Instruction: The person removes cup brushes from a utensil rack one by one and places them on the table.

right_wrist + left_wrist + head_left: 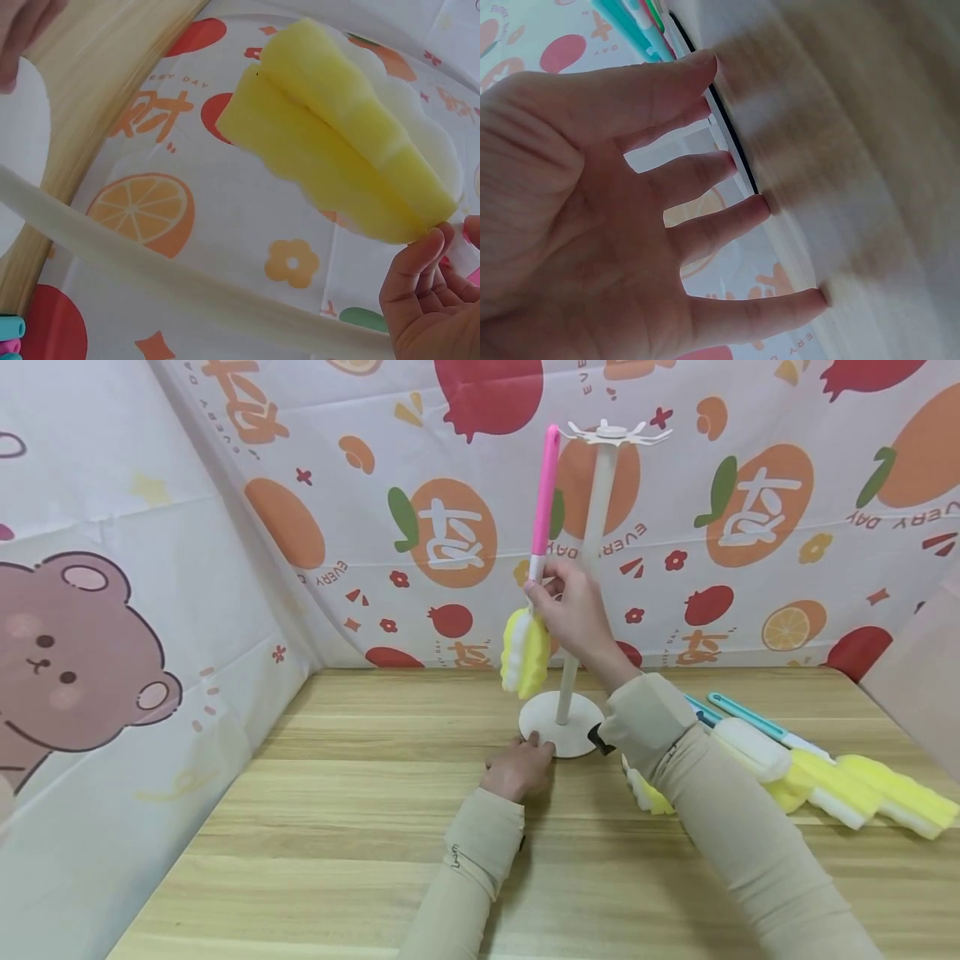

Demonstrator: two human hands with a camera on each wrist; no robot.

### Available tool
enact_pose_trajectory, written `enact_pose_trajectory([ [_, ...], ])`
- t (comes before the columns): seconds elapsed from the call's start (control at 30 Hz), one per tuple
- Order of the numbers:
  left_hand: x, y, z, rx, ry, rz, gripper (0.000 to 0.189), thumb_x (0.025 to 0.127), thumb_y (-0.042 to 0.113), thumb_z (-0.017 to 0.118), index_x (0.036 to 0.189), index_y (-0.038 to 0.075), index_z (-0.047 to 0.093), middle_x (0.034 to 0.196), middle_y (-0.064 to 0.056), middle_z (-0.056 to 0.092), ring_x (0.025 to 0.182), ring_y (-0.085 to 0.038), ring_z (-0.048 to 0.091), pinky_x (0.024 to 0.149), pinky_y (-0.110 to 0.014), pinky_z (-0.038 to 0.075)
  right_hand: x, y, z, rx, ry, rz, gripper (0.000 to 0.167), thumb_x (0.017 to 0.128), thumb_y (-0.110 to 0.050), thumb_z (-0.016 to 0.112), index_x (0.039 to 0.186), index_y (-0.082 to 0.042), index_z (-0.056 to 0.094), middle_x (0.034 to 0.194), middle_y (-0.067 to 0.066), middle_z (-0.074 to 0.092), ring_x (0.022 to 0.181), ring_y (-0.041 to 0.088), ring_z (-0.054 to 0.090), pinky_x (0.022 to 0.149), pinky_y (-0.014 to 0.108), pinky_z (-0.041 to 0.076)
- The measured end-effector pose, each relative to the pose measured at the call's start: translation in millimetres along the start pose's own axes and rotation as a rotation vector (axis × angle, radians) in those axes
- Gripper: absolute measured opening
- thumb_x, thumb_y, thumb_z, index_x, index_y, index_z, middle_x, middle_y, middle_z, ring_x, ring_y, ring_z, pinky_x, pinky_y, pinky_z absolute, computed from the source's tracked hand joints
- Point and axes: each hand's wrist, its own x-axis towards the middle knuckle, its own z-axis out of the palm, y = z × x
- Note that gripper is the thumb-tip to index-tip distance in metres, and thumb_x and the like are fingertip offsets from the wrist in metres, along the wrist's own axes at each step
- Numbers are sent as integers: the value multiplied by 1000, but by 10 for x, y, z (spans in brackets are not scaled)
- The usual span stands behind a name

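My right hand (573, 606) pinches a sponge bottle brush by the white neck between its pink handle (547, 493) and its yellow and white sponge head (345, 127). The brush is upright, sponge down, its handle tip right at the hooks of a white rack (611, 433) on a pole (597, 510). Down on the table, my left hand (521, 768) touches the front edge of the rack's round base (577, 735). In the left wrist view its fingers (720, 225) are spread and mostly straight, with fingertips at the base's rim and the tabletop.
Several more sponge brushes lie in a pile on the right of the wooden table (337, 793), partly behind my right sleeve. Among them are a teal handle (750, 714) and a yellow and white sponge (900, 793). A printed cloth (337, 610) stands behind the table.
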Motion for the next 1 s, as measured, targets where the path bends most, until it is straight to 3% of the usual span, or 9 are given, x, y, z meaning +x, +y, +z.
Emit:
enact_pose_trajectory([
  [0.47,4,19,-13,17,-31,-21,40,104,14,50,144,18,56,158,-8,41,135,-31,45,87,-69,48,-194,134,-89,-33,9,-2,23,101,-9,62,118,6,63,91,16,62,75,25,53,66,24,48],
  [0.7,2,21,-11,25,-15,-6,38,104,14,51,141,17,58,154,-8,45,129,-31,49,86,-68,49,-245,167,-146,-26,35,-19,25,101,-9,61,120,7,63,90,16,62,72,25,50,61,23,45],
  [1.0,4,17,-15,24,-27,-17,41,104,14,51,145,19,56,156,-7,43,134,-30,46,89,-69,48,-298,221,-187,-23,62,-62,23,101,-6,61,119,9,62,89,17,61,68,25,48,59,22,43],
])
